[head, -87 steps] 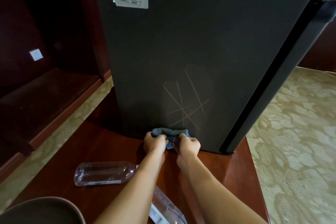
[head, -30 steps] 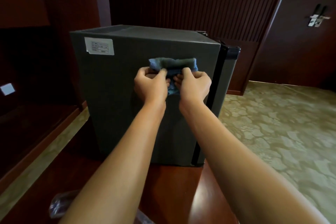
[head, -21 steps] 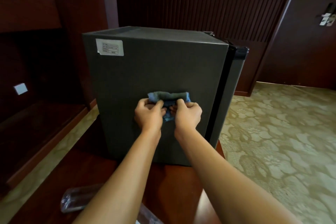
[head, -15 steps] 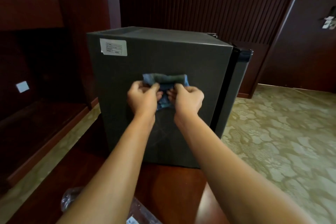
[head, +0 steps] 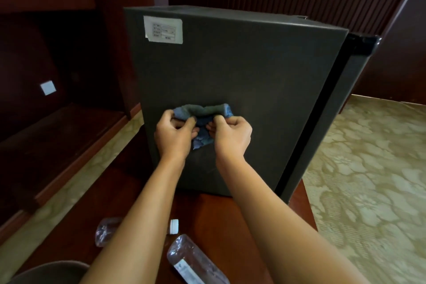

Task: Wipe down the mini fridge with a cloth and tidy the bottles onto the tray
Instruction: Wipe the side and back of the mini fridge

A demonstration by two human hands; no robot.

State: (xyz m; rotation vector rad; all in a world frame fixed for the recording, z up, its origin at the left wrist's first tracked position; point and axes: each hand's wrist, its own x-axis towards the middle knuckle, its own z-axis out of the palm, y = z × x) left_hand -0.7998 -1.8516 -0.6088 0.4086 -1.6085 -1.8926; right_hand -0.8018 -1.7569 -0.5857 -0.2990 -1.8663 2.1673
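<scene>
A dark grey mini fridge stands on a reddish wooden table, its side panel facing me. A crumpled blue cloth lies against the lower middle of that panel. My left hand grips the cloth's left part and my right hand grips its right part, side by side. Two clear plastic bottles lie on the table near me: one bottle is partly hidden under my left forearm, with its white cap showing, and the other bottle lies between my forearms. A dark round tray shows at the bottom left corner.
A white label is stuck to the panel's upper left. The fridge door's black edge runs down the right side. Dark wooden shelving stands to the left. Patterned beige carpet lies to the right.
Both hands and the cloth slid down the fridge panel from its upper part to the lower middle. The view tilted down, bringing the bottles and tray into sight.
</scene>
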